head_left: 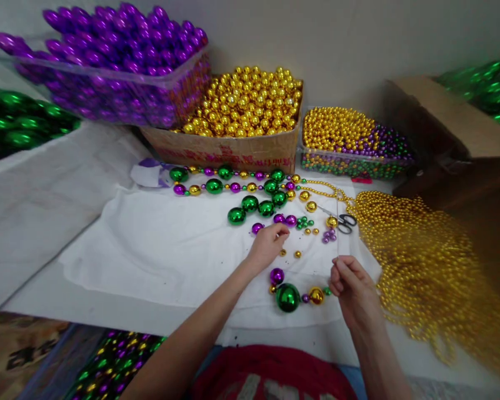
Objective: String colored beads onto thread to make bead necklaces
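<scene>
My left hand is above the white cloth, just in front of some purple beads. Its fingertips are pinched together, and whatever may be between them is too small to make out. Farther right, my right hand pinches a thin thread that rises from the fingertips. Beside this hand lies a short strung row with a large green bead, a gold bead and a purple bead. Small loose green beads, lilac beads and gold beads lie between the hands.
Black-handled scissors lie beyond my right hand. A finished-looking bead strand stretches along the back. Gold bead chains heap at right. Behind stand a purple-bead tub, a gold-bead carton and a mixed-bead tub.
</scene>
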Action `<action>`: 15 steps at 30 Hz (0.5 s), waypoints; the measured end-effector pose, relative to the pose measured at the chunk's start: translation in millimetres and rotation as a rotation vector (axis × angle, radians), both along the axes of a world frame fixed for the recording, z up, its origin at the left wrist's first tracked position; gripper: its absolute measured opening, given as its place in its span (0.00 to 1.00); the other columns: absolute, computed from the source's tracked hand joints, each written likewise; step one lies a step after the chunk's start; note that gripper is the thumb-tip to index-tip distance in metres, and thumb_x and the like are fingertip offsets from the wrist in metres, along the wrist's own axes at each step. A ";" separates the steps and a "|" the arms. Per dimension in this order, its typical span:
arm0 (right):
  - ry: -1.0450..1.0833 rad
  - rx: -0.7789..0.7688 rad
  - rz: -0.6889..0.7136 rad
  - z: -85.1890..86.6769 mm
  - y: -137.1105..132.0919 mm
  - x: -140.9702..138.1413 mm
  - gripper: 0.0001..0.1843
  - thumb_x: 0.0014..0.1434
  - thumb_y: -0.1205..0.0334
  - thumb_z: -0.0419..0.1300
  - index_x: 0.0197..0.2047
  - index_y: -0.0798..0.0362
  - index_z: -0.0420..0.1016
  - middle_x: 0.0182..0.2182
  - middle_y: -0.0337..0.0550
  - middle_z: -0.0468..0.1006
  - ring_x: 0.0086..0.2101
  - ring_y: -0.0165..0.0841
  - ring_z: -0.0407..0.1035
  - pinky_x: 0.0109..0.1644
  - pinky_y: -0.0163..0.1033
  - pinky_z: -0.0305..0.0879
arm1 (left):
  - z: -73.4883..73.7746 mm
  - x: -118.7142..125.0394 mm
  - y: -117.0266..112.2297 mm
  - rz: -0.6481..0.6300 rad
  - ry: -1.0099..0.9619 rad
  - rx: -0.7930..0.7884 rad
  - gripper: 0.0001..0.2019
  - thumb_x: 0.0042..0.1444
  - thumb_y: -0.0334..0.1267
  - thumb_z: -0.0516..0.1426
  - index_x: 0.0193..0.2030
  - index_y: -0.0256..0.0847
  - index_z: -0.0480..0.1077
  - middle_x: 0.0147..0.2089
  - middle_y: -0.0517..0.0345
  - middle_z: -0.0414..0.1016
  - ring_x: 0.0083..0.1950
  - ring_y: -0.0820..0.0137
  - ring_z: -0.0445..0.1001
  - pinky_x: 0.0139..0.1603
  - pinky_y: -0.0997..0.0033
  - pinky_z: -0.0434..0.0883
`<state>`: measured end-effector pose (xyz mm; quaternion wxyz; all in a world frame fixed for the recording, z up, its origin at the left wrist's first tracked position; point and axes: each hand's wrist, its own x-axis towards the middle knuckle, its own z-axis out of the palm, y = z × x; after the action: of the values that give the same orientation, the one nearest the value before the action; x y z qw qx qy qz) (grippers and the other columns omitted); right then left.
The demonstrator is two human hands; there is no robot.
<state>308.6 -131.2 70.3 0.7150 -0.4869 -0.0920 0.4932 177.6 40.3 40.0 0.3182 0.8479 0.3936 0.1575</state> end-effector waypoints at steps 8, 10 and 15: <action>0.007 0.014 0.021 5.1 -2.9 -3.1 0.07 0.53 0.60 0.65 0.33 0.53 0.72 0.18 0.32 0.63 0.18 0.21 0.51 0.19 0.27 0.49 | -5.0 33.1 -15.5 -0.087 0.079 0.136 0.12 0.58 0.27 0.51 0.46 0.40 0.69 0.45 0.52 0.72 0.45 0.66 0.71 0.46 0.68 0.67; 0.002 0.015 0.020 6.1 -5.5 -6.2 0.08 0.54 0.59 0.65 0.32 0.53 0.72 0.18 0.32 0.63 0.18 0.21 0.52 0.20 0.27 0.49 | -8.1 47.0 -16.1 -0.084 0.105 0.175 0.14 0.59 0.25 0.48 0.47 0.40 0.68 0.48 0.49 0.69 0.48 0.63 0.69 0.46 0.64 0.67; -0.019 0.005 0.066 -1.4 -11.1 -25.0 0.09 0.55 0.57 0.63 0.32 0.54 0.70 0.18 0.32 0.65 0.18 0.21 0.53 0.19 0.28 0.48 | -13.0 68.7 -3.5 -0.046 0.101 0.175 0.15 0.58 0.21 0.44 0.45 0.35 0.68 0.48 0.43 0.66 0.52 0.59 0.65 0.50 0.58 0.65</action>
<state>283.6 -142.3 68.8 0.6986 -0.4865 -0.1158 0.5118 246.3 36.7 27.1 0.2260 0.8883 0.3742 0.1408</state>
